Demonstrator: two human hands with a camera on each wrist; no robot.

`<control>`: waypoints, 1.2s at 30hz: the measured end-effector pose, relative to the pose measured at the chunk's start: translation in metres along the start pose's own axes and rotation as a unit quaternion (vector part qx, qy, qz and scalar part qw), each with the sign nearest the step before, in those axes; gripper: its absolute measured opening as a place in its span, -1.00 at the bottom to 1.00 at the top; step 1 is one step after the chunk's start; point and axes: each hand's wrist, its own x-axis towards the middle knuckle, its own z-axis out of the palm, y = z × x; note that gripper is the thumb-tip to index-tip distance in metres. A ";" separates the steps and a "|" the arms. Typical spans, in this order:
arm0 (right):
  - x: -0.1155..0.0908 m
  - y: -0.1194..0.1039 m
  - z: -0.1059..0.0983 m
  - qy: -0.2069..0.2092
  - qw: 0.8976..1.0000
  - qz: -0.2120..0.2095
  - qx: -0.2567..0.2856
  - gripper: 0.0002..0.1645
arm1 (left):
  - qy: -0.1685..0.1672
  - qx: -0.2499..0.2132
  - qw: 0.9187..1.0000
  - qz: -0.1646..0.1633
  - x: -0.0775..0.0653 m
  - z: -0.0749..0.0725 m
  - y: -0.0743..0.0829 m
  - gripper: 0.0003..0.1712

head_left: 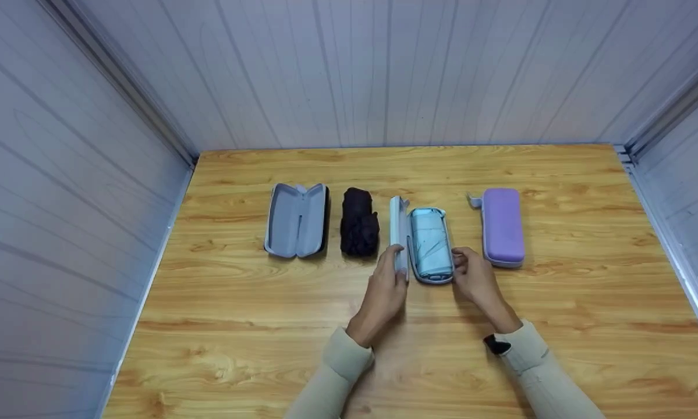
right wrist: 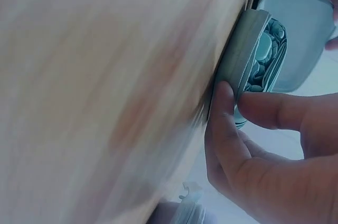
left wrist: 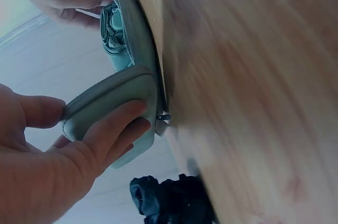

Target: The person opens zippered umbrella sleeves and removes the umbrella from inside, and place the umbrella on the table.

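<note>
A light blue zip case (head_left: 452,256) stands open near the middle of the table, its lid (left wrist: 119,94) raised upright on the left. In its other half lies a light blue folded umbrella (head_left: 431,241), with bunched cloth showing in both wrist views. My left hand (head_left: 388,285) grips the lid by its near end, thumb on the rim and fingers across the outer shell. At the near right side of the lower half, my right hand (head_left: 475,276) pinches the case wall between thumb and fingers.
A black folded bundle (head_left: 358,224) of cloth lies left of the blue case. Further left sits an open case (head_left: 283,221) with grey lining and dark outside. A closed purple case (head_left: 503,224) lies to the right. Pale panel walls (head_left: 349,75) enclose the wooden table (head_left: 238,326).
</note>
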 end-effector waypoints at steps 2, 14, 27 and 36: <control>0.000 0.000 0.000 0.005 1.000 -0.013 -0.006 -0.51 | 0.007 -0.013 1.000 -0.016 0.000 0.000 -0.001 -0.49; -0.012 -0.023 0.010 0.026 0.991 -0.089 -0.097 -0.42 | 0.051 -0.079 0.994 -0.053 0.001 0.001 -0.008 -0.50; -0.003 -0.042 0.035 0.015 0.972 -0.095 -0.216 -0.22 | 0.055 -0.081 0.994 -0.048 -0.002 0.003 -0.009 -0.51; 0.007 -0.050 0.044 0.021 0.960 -0.061 -0.272 -0.10 | 0.057 -0.083 0.994 -0.033 -0.002 0.005 -0.010 -0.49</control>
